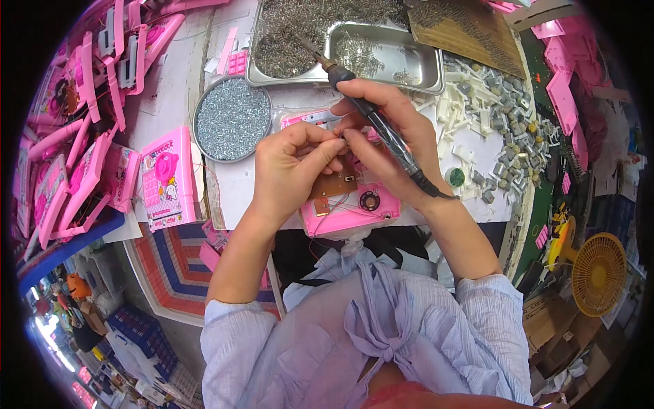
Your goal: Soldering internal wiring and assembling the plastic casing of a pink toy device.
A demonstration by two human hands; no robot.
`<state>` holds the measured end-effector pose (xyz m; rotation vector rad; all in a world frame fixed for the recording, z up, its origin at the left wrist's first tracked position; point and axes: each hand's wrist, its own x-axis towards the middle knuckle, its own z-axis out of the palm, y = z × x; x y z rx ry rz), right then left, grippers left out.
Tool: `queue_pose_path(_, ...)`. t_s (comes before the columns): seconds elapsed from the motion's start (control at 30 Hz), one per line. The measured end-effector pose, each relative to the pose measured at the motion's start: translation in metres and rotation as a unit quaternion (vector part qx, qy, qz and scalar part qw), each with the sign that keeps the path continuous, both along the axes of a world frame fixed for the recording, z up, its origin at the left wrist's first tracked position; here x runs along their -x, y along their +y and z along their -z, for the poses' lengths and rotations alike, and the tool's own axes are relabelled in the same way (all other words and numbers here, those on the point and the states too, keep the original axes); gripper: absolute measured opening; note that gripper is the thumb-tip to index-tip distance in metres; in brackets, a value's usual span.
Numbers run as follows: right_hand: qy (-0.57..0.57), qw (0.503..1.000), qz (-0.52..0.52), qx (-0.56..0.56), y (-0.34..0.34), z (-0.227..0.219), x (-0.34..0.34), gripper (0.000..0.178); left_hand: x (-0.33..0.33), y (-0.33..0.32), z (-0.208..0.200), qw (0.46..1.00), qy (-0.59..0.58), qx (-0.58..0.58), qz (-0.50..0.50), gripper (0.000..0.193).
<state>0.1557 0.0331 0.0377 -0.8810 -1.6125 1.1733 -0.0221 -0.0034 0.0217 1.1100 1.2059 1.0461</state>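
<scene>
My right hand (398, 129) grips a soldering iron (388, 133) with a black taped handle, its metal tip slanting up and left, away from me. Its thumb and fingertips meet those of my left hand (300, 153), which is closed in a pinch. Whatever tiny dark piece lies between them is too small to name. Right below both hands sits an open pink plastic toy casing (351, 221). In it I see a brown circuit board (330, 184), a round black speaker (369, 200) and thin wires. My hands hide the casing's middle.
A round dish of small screws (231, 80) stands left. Behind lies a metal tray (436, 71) of small springy metal parts, beside cardboard (470, 31). White and grey small parts (504, 129) spread right. Pink casings (82, 146) pile left; a yellow fan (599, 273) is at right.
</scene>
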Motion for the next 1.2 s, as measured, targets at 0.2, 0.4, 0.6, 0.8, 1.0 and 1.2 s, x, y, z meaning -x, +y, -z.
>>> queue_pose_path(0.2,-0.017,0.998,0.022,-0.062,-0.001,0.010,0.000,0.046,0.001,0.001,-0.002,1.000,0.001,0.014,0.017,0.007)
queue_pose_path(0.4,-0.025,0.996,0.049,-0.072,-0.003,0.008,0.000,0.044,0.001,0.001,0.005,1.000,-0.007,-0.018,0.015,0.008)
queue_pose_path(0.6,-0.041,0.993,0.044,-0.103,0.000,0.008,-0.005,0.042,0.001,0.002,0.001,0.998,0.042,-0.023,0.030,0.007)
queue_pose_path(0.8,-0.084,0.980,0.133,-0.121,-0.008,0.002,-0.037,0.042,-0.001,0.007,-0.005,0.959,0.246,-0.136,0.026,0.006)
queue_pose_path(1.0,-0.092,0.977,0.129,-0.146,-0.028,-0.002,-0.069,0.037,-0.010,0.005,-0.009,0.946,0.292,-0.142,0.021,0.010)
queue_pose_path(1.2,-0.119,0.969,0.062,-0.208,-0.033,-0.007,-0.071,0.031,-0.009,0.003,-0.006,0.934,0.324,-0.150,0.010,0.012)
